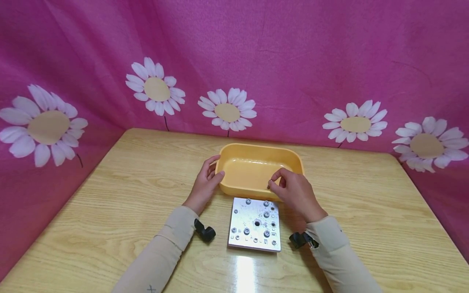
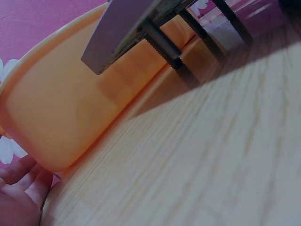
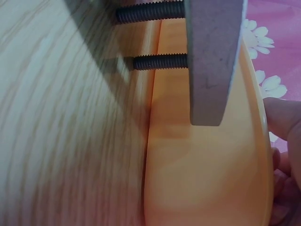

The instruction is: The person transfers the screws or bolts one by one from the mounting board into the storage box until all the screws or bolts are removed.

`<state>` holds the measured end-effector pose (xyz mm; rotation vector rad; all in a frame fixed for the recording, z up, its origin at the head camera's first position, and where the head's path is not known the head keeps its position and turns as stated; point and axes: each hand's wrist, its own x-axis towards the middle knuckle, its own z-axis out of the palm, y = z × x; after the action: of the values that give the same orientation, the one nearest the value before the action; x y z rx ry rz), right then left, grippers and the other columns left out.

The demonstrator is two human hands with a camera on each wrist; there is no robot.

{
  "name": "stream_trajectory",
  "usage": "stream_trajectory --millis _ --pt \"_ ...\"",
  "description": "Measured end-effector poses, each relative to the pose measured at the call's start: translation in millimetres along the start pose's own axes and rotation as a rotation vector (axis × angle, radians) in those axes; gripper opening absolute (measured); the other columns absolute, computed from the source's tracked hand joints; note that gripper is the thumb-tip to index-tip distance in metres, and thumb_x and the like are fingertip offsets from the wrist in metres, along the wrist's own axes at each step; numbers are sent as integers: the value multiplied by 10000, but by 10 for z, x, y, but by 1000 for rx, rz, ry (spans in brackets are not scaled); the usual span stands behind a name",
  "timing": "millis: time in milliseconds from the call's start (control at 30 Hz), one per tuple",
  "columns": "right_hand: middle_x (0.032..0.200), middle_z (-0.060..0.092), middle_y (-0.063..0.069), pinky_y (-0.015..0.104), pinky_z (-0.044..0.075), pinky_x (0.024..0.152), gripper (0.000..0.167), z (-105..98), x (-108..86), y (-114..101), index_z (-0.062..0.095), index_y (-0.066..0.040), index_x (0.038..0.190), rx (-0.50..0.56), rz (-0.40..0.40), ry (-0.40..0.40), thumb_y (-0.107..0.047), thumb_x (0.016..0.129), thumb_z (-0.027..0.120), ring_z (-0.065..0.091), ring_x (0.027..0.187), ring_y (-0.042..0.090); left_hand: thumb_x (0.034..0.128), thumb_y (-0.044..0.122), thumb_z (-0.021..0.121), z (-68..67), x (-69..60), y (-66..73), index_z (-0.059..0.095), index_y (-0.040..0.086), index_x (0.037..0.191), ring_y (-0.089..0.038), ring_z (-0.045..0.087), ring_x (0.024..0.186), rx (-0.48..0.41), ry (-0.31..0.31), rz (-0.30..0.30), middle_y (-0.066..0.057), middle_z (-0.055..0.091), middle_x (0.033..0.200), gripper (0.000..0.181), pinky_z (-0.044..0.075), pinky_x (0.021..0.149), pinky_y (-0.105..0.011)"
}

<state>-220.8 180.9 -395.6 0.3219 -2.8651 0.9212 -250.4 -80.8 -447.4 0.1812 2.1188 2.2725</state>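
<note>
A yellow plastic basin [image 1: 242,190] stands on the table. My left hand [image 1: 206,182] holds its left end, thumb over the rim and fingers along the outer wall. In the left wrist view only part of that hand [image 2: 21,193] shows by the basin's lower corner. Over the basin's right front part, my right hand [image 1: 294,191] pinches a small dark piece [image 1: 269,185] between thumb and forefinger. That piece is too small to tell its kind. In front of the basin, a square metal plate [image 1: 253,213] bears several socket-head bolts. Its threaded bolt shanks [image 3: 162,61] stick out underneath.
The plate is raised off the wooden table [image 1: 139,191] on its bolts, close to the basin's front wall. A pink curtain [image 1: 286,61] with white daisies hangs behind and beside the table. Black camera mounts [image 1: 206,232] sit on both wrists, either side of the plate.
</note>
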Motion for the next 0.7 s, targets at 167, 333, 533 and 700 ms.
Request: stream_trajectory --millis 167,333,533,700 --pt "602 488 -5 287 350 493 137 2 -2 5 633 -137 954 -6 -28 10 -223 864 689 439 536 164 958 148 587 -1 2 0 402 236 1430 -231 430 1306 3 1 -3 -119 440 1412 515 389 1067 -375" --pt "594 478 -19 280 352 478 137 2 -7 18 629 -142 1022 -12 -79 24 -147 888 656 433 516 149 955 145 589 3 8 -6 408 251 1425 -220 448 1293 11 13 -6 -101 453 1401 515 411 1050 -364" --pt "603 485 -21 278 352 490 150 13 -7 34 631 -128 1011 -28 -105 47 -92 866 615 432 520 140 952 163 595 9 7 -10 417 269 1420 -182 466 1267 20 26 -17 -51 468 1378 512 419 1039 -333" --pt "616 491 -16 287 361 512 161 21 0 35 635 -127 1010 -32 -93 46 -88 855 613 435 539 146 948 170 600 10 4 -4 425 287 1407 -180 462 1269 19 28 -25 -40 468 1373 505 413 1044 -332"
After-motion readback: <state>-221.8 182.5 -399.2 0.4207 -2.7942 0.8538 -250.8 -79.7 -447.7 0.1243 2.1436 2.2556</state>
